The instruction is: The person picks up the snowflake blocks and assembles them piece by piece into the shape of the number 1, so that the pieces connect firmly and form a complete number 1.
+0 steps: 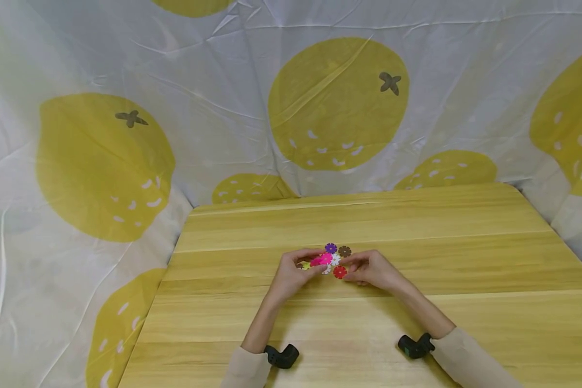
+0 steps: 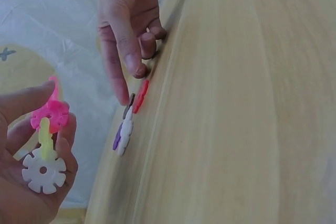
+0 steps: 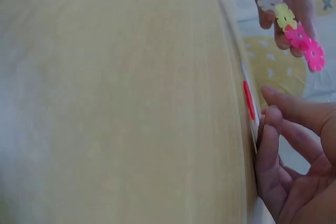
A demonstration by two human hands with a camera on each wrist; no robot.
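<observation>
My left hand (image 1: 293, 272) holds a short chain of notched plastic snowflake discs above the table. In the left wrist view the chain shows a white disc (image 2: 43, 171), a yellow disc (image 2: 46, 139) and pink discs (image 2: 50, 115) slotted together. My right hand (image 1: 372, 269) is over the loose discs with fingers relaxed, thumb and index apart in the head view. Its fingertips are right beside a red disc (image 1: 340, 272) and a brown disc (image 1: 345, 251). A purple disc (image 1: 331, 248) and a white disc (image 1: 336, 260) lie close by, flat on the wood.
The wooden table (image 1: 368, 323) spreads out on all sides of the hands. Behind it hangs a pale cloth (image 1: 213, 108) printed with large yellow lemons. Black wrist-camera mounts (image 1: 282, 357) sit at both cuffs.
</observation>
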